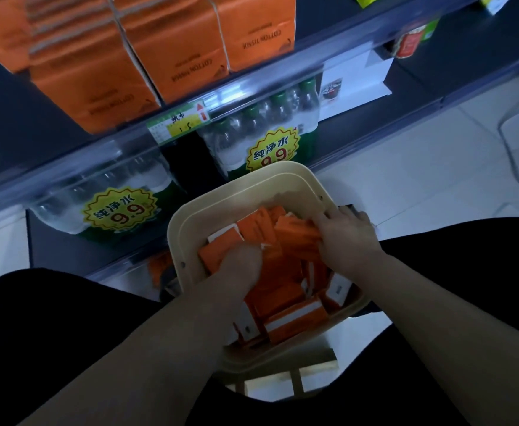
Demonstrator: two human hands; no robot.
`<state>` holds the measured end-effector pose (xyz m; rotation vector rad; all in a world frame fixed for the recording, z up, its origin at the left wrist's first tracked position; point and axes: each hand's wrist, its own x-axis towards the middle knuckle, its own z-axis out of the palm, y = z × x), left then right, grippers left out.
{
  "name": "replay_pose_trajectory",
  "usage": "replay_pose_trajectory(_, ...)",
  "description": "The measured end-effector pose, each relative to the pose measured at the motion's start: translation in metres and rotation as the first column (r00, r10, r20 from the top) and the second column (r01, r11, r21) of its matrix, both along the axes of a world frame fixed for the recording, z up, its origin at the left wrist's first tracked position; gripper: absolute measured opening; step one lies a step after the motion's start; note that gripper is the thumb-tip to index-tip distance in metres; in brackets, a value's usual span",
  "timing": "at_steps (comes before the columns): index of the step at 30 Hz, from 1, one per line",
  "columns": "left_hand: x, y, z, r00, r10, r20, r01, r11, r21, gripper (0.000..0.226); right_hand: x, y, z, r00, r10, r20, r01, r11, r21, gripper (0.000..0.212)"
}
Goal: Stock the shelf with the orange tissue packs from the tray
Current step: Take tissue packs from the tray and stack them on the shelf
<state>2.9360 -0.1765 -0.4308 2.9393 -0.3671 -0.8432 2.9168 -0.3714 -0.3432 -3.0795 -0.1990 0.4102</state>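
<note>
From the head camera I look down on the cream tray (190, 216), which sits between my dark-clad knees, just in front of the shelf (252, 84). The orange tissue packs (279, 281) lie in a loose heap inside the tray, some showing white end panels. My left hand (239, 265) is knuckles-up in the near left of the heap, fingers curled down around packs there. My right hand (347, 235) is at the tray's far right rim, fingers wrapped over a small bundle of the same packs. Larger orange tissue bags (172, 47) stand in a row on the shelf above, behind a price tag (178, 124). Shrink-wrapped water bottles (264, 130) with yellow stickers sit on the level below.
</note>
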Motion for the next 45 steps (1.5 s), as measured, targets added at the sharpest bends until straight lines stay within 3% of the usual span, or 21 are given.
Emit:
replay_pose_trajectory(5, 0.003, 0.008, 0.011, 0.997, 0.064, 0.046, -0.066, 0.997, 0.035, 0.035, 0.012, -0.002, 0.004, 0.999, 0.002, 0.038, -0.001, 1.0, -0.001, 0.043)
replay_pose_trajectory(10, 0.015, 0.029, 0.056, 0.993, 0.106, 0.044, -0.104, 0.993, -0.054, 0.025, 0.017, 0.009, 0.021, 0.995, 0.008, 0.098, -0.008, 1.0, 0.001, 0.047)
replay_pose_trajectory(16, 0.014, 0.069, 0.128, 0.967, 0.109, 0.229, -0.107, 0.994, -0.021, 0.026, 0.02, 0.034, 0.069, 0.975, 0.008, 0.222, -0.031, 0.995, 0.1, 0.05)
replay_pose_trajectory(24, 0.006, 0.151, 0.235, 0.851, 0.285, 0.441, -0.223, 0.957, -0.188, 0.016, 0.023, 0.087, 0.147, 0.916, 0.142, 0.375, -0.187, 0.979, 0.086, 0.047)
replay_pose_trajectory(29, 0.007, 0.201, 0.282, 0.747, 0.416, 0.519, -0.345, 0.909, -0.233, 0.024, 0.036, 0.131, 0.186, 0.86, 0.221, 0.46, -0.26, 0.965, 0.024, 0.048)
replay_pose_trajectory(36, 0.039, 0.267, 0.3, 0.601, 0.504, 0.62, -0.424, 0.859, -0.288, 0.036, 0.065, 0.197, 0.208, 0.776, 0.369, 0.512, -0.437, 0.9, 0.014, 0.046)
replay_pose_trajectory(40, 0.068, 0.293, 0.303, 0.604, 0.505, 0.617, -0.362, 0.863, -0.352, 0.042, 0.089, 0.227, 0.214, 0.713, 0.428, 0.555, -0.543, 0.838, 0.052, 0.047)
replay_pose_trajectory(45, 0.103, 0.322, 0.291, 0.623, 0.487, 0.613, -0.295, 0.871, -0.393, 0.029, 0.114, 0.254, 0.211, 0.688, 0.458, 0.563, -0.595, 0.8, 0.077, 0.048)
